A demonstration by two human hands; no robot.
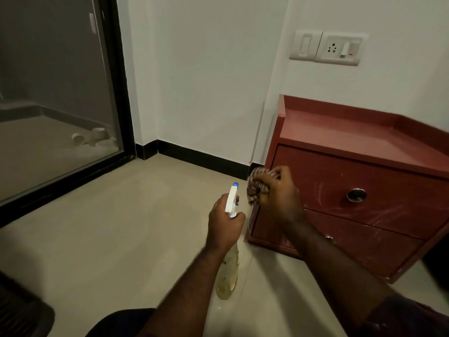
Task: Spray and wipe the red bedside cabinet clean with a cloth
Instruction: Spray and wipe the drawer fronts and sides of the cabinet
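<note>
Cabinet point(340, 135) at 3 o'clock on floor, white streaks point(322, 190) on its front. Right grip point(279, 193) bunches cloth point(255, 188) at left front corner. Left grip point(224, 224) wraps spray bottle point(229, 271), 6 o'clock. Best approach, probably: overlapping firm passes toward streaks.

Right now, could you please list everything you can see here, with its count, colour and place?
red bedside cabinet: one, red, against the right wall
drawer pulls: two, silver, on its drawer fronts
switch plates: two, white, on wall above cabinet
glass door: one, black-framed, left
cups: several, pale, floor behind the glass
spray bottle: one, white head, yellowish liquid, centre
cloth: one, brown-and-white striped, at cabinet's left front edge
left hand: one, grips the spray bottle
right hand: one, holds the bunched cloth
</note>
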